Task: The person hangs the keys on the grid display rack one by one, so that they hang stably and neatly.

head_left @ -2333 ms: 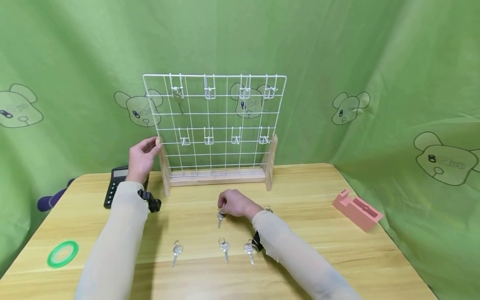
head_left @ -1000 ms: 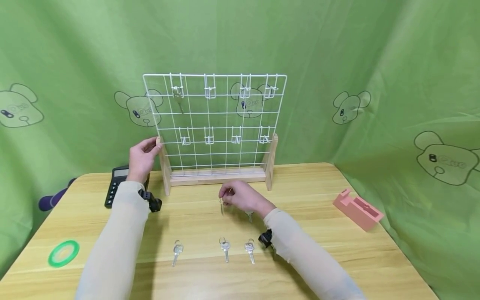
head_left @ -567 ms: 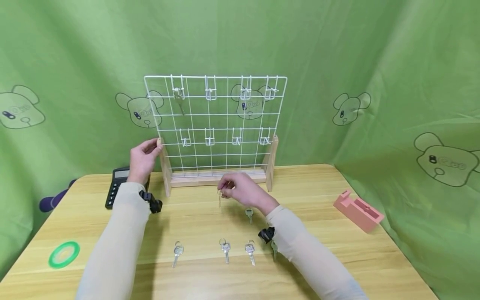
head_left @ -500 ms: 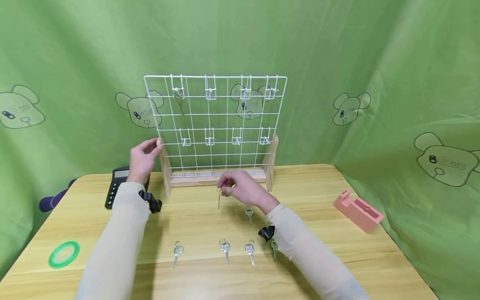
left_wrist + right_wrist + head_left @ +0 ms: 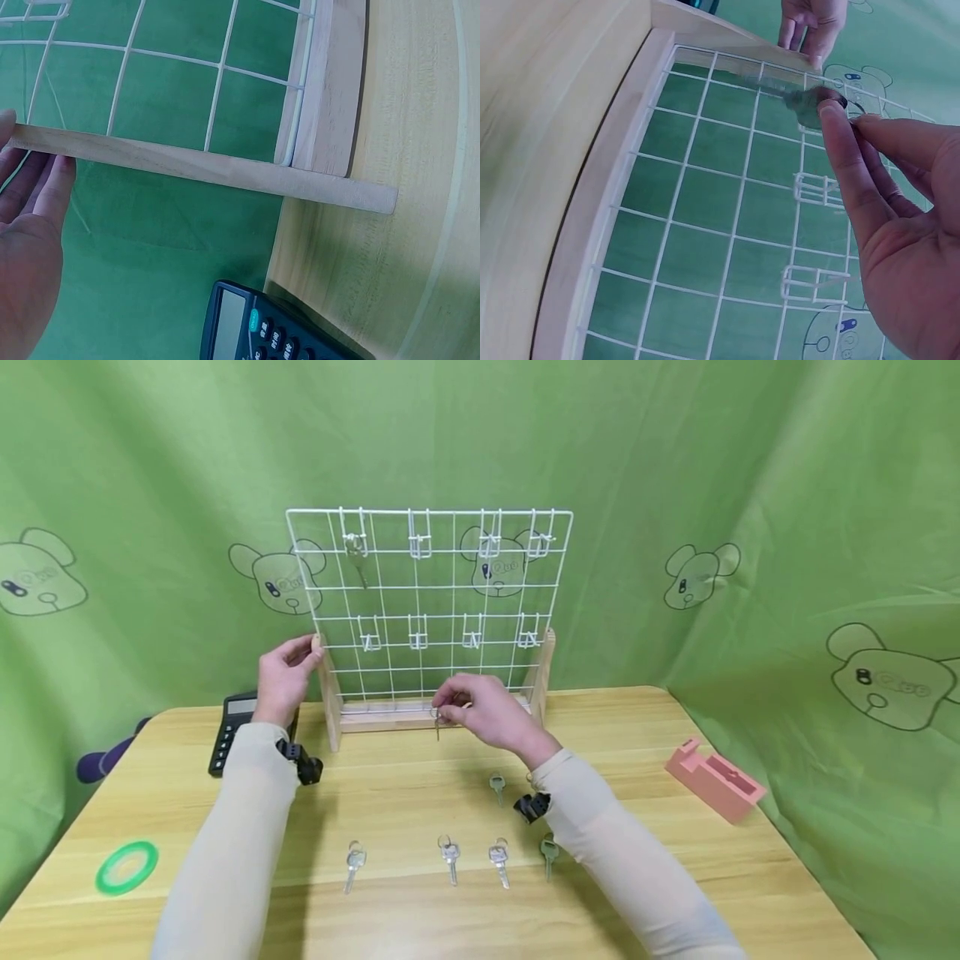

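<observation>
My right hand (image 5: 487,710) pinches a key (image 5: 438,727) by its ring, and the key hangs in front of the rack's lower rail. In the right wrist view the key (image 5: 806,105) looks blurred between thumb and forefinger. My left hand (image 5: 283,677) grips the top of the left wooden post (image 5: 210,169) of the rack, fingers on its outer side. White wire grid (image 5: 453,586) stands upright in the wooden base, with two rows of hooks. One key (image 5: 356,558) hangs on the top left hook (image 5: 354,539); the other hooks bear no keys.
Several keys with rings, among them a key (image 5: 355,860) and a key (image 5: 497,787), lie on the table (image 5: 390,927). A calculator (image 5: 232,727) lies beside the left hand. Green tape roll (image 5: 126,867) is at left, a pink tape dispenser (image 5: 715,781) at right. Green cloth (image 5: 600,460) hangs behind.
My right hand has lifted the key off the table and moved it up and away toward the rack. My left hand has stayed on the post.
</observation>
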`<state>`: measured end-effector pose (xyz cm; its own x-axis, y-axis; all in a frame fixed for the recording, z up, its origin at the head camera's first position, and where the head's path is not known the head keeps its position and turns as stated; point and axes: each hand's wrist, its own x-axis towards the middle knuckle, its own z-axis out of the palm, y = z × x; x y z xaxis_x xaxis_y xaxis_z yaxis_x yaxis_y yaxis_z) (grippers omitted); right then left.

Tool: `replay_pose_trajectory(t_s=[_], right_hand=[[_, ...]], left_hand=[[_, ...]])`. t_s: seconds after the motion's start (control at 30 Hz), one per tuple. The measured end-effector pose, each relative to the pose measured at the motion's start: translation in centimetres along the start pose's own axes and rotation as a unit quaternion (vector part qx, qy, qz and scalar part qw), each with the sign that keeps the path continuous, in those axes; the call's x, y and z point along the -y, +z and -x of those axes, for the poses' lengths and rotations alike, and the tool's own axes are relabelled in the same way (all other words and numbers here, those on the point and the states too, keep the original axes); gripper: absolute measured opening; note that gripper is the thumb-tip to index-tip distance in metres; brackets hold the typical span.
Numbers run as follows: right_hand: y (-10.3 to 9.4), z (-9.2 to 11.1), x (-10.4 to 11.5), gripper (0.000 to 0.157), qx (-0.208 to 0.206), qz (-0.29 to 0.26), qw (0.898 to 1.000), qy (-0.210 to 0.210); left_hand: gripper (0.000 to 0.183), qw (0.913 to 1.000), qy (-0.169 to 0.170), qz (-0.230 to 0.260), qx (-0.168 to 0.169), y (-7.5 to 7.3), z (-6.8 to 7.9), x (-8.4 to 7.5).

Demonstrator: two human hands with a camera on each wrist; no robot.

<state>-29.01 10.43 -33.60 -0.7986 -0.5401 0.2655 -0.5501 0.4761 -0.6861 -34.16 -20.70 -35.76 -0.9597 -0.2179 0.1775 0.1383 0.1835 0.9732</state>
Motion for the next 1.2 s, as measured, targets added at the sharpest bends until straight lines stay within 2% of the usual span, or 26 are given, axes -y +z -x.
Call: replay_pose_trajectory(t_s=[0.17, 0.33, 0.83, 1.07, 1.2], right_hand=[[-0.4, -0.5, 1.0, 0.01, -0.006, -0.013, 1.0, 0.005], [-1.0, -1.0, 1.7, 0.009, -0.021, -0.014, 1.0, -0.007], [-2.0, -1.5, 2.4, 0.012, -0.05, 0.004, 0.999, 0.002], [-3.0, -2.1, 3.0, 0.011, -0.066, -0.041, 0.997, 0.01], [-3.3, -2.5, 3.4, 0.012, -0.071, -0.045, 0.996, 0.001]], left_hand=[[0.044, 1.0, -0.006, -0.004, 0.002, 0.0, 0.0, 0.1], [0.044, 1.0, -0.004, -0.001, 0.002, 0.0, 0.0, 0.2], [0.045, 1.0, -0.009, -0.004, 0.0, -0.2, 0.0, 0.3], [0.045, 0.9998, -0.01, 0.016, -0.009, 0.2, -0.1, 0.0], [0.044, 0.9998, -0.012, 0.016, -0.009, 0.2, 0.0, 0.0]])
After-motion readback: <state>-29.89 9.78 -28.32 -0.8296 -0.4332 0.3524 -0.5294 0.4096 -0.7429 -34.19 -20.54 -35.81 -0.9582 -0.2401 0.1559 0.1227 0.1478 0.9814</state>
